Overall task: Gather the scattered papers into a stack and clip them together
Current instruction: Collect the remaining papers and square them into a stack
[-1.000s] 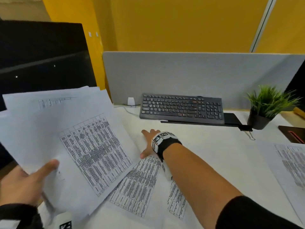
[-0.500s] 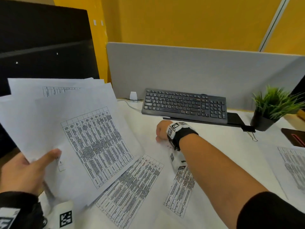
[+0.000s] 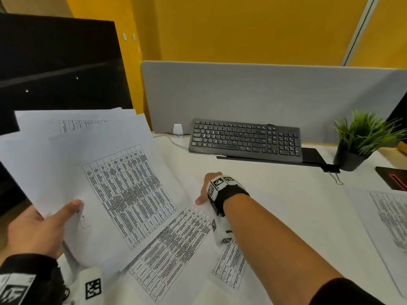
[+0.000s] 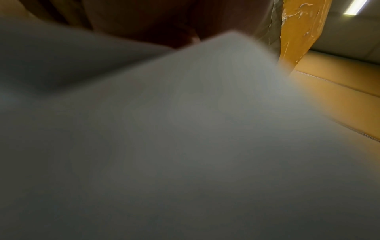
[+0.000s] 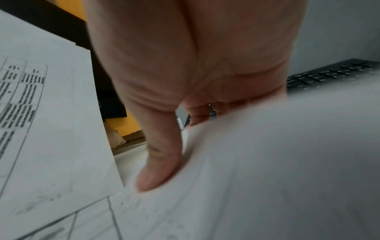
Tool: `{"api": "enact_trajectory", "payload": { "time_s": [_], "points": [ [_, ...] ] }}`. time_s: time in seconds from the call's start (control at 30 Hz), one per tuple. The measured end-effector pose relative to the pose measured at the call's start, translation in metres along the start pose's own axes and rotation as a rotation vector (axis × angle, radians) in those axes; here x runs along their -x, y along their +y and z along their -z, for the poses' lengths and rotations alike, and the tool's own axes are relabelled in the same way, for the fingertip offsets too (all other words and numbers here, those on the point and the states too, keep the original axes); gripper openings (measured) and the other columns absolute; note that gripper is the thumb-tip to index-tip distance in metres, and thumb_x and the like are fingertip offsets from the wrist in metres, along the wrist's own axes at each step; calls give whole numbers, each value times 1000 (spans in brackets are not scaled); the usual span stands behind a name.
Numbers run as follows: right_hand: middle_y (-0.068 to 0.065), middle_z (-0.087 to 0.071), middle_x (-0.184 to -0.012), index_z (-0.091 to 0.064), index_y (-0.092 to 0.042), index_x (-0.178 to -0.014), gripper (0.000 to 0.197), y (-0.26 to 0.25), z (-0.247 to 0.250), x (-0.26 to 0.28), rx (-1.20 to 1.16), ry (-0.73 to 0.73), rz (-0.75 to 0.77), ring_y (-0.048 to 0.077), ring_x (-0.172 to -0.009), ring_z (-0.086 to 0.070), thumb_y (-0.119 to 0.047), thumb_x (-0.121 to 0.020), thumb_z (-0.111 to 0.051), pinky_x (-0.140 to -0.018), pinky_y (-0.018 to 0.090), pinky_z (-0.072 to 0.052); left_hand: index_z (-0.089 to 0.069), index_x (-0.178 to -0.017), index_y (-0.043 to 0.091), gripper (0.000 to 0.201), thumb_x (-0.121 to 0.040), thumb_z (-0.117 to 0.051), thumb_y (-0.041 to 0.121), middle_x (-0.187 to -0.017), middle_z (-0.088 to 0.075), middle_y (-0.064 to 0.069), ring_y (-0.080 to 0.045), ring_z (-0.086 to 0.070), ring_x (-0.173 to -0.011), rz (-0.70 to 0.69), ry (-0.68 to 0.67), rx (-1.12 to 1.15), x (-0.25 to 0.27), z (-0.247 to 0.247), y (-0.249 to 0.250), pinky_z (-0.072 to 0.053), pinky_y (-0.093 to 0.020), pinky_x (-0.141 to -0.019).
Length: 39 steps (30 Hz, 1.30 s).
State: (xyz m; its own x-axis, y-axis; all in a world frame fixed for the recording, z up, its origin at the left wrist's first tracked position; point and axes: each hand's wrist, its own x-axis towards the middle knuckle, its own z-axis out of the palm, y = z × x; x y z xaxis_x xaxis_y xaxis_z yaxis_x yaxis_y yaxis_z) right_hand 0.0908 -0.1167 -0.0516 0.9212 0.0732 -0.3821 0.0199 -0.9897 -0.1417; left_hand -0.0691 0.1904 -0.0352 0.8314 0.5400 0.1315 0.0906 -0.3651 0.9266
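Your left hand [image 3: 33, 227] grips the fanned white printed sheets [image 3: 92, 172] (kept clear) while your right hand [image 3: 209, 188] pinches another sheet [image 3: 176, 249] near the black keyboard [image 3: 244, 140].

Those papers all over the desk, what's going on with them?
A person is collecting them. The left hand holds a fanned bunch of printed sheets above the desk, thumb on top. The right hand is pinching the far edge of another sheet on the desk. One more sheet lies at the right, and a binder clip waits by the plant.
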Motion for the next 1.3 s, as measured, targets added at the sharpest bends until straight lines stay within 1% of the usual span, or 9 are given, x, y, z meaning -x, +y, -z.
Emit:
{"api": "enact_trajectory", "payload": {
  "time_s": [0.1,0.2,0.37,0.53,0.67,0.8,0.97,1.1,1.3],
  "points": [
    [7,-61,-98,-53,-13,-85,34,10,4,-3,3,28,79,27,-96,-63,-36,-76,-76,-72,30,-43,-61,-78,15,17,-85,-70,27,-86,-61,-10,-23,-57,-85,-15,1,45,6,-2,10,-47,-48,-83],
    [11,-65,-99,-61,-9,-91,18,32,27,17,52,84,30,30,-95,-66,-23,-83,-69,-72,30,-45,-65,-79,19,13,-83,-71,30,-87,-62,-10,-22,-56,-81,32,5,29,7,-1,13,-46,-47,-82],
    [6,-65,-100,-61,-6,-109,37,85,32,34,74,62,-196,24,-84,-62,-30,-82,-69,-77,34,-46,-59,-85,18,13,-85,-70,24,-93,-61,-14,-25,-55,-88,47,23,91,12,-6,26,-44,-45,-84],
    [14,-48,-125,-51,-12,-109,59,94,15,26,43,58,-264,35,-106,-56,-51,-72,-74,-88,44,-45,-69,-87,29,38,-58,-81,49,-102,-68,-10,-33,-66,-92,165,74,164,5,-18,11,-49,-51,-89],
    [11,-64,-108,-49,-10,-93,46,100,16,36,-42,40,-242,29,-86,-55,-43,-75,-76,-72,32,-41,-67,-96,23,22,-77,-76,18,-102,-61,-5,-28,-60,-96,94,106,214,27,-28,42,-45,-42,-89],
    [4,-50,-74,-48,-8,-83,52,102,10,37,-41,9,-245,25,-84,-52,-55,-75,-70,-75,32,-42,-61,-116,13,34,-83,-71,13,-102,-57,-6,-23,-53,-93,87,116,246,41,-32,57,-40,-38,-83],
    [9,-62,-118,-55,-9,-99,45,105,9,54,-23,-15,-219,25,-93,-56,-50,-83,-64,-80,31,-43,-60,-117,6,37,-83,-71,12,-116,-62,-15,-27,-54,-95,125,62,262,47,-37,58,-42,-41,-85],
    [12,-65,-119,-61,-5,-119,43,118,53,75,-27,89,-172,29,-101,-65,-28,-84,-69,-86,36,-54,-60,-117,7,36,-83,-71,11,-109,-61,-11,-25,-54,-94,131,41,268,48,-41,63,-42,-39,-85],
    [7,-64,-93,-63,-13,-99,13,97,163,137,415,460,118,27,-82,-59,-15,-90,-53,-75,33,-49,-59,-121,7,40,-83,-70,9,-119,-63,-12,-24,-55,-98,105,5,254,30,-66,73,-43,-39,-91]
  ]
}}
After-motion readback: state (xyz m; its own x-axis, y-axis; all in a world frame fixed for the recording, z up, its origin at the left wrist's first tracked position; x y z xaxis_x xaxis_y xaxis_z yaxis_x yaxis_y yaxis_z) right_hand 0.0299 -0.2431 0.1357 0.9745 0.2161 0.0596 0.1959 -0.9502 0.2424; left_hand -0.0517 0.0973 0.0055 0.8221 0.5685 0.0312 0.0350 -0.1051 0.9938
